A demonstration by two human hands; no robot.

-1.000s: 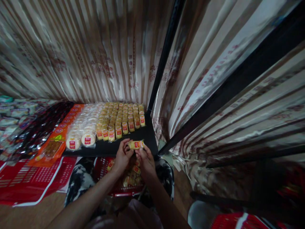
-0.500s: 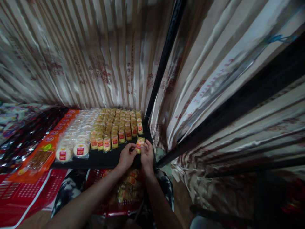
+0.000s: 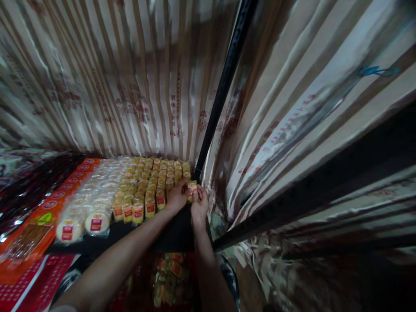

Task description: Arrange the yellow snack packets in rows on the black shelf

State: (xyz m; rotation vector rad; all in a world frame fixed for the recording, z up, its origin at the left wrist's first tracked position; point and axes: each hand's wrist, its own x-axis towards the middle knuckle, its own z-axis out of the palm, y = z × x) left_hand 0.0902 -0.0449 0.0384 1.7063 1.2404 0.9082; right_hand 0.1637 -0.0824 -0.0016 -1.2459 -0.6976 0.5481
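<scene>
Both hands hold one small yellow snack packet [image 3: 192, 188] with a red label, upright at the right end of the rows on a black shelf [image 3: 175, 234]. My left hand [image 3: 177, 196] pinches its left side; my right hand [image 3: 199, 203] pinches its right side. Rows of the same yellow packets [image 3: 147, 186] fill the shelf just left of my hands. A red basket [image 3: 167, 277] with more packets sits below the shelf between my arms.
Round white wrapped cakes [image 3: 87, 216] lie left of the yellow rows, then orange packs [image 3: 29, 229] and dark packs [image 3: 22, 190]. A black upright post [image 3: 221, 95] rises behind my hands. Striped shiny curtains hang behind and on the right.
My hands carried the packet up from over the basket and forward to the right end of the rows, turning it from lying sideways to upright. The camera leaned in toward the shelf.
</scene>
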